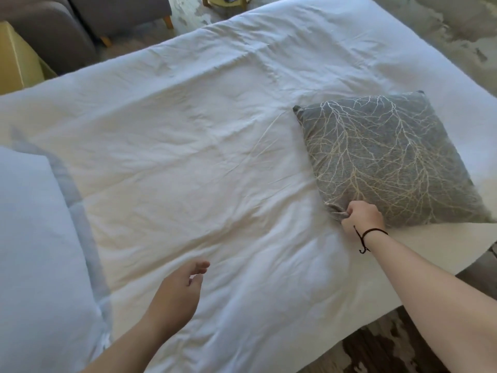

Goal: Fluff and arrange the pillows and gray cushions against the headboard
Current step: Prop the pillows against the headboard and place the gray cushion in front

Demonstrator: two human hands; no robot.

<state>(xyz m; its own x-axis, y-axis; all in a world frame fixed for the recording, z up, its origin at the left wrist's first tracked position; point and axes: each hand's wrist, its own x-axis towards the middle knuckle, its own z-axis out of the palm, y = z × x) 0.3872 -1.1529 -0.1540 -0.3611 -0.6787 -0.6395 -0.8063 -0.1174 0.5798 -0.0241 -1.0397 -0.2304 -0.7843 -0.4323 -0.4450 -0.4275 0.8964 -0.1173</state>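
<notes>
A gray cushion (387, 160) with a pale branching pattern lies flat on the right side of the white duvet (188, 146). My right hand (361, 218) is closed on the cushion's near corner, pinching the fabric. My left hand (180, 289) hovers over the duvet near the front, fingers loosely apart and holding nothing. A white pillow (35, 238) with a gray-blue border lies at the left edge of the view. No headboard is visible.
A gray sofa (67, 20) and a yellow piece of furniture (16, 57) stand beyond the bed at the top left. A patterned rug (390, 348) shows at the bottom right by the bed's edge.
</notes>
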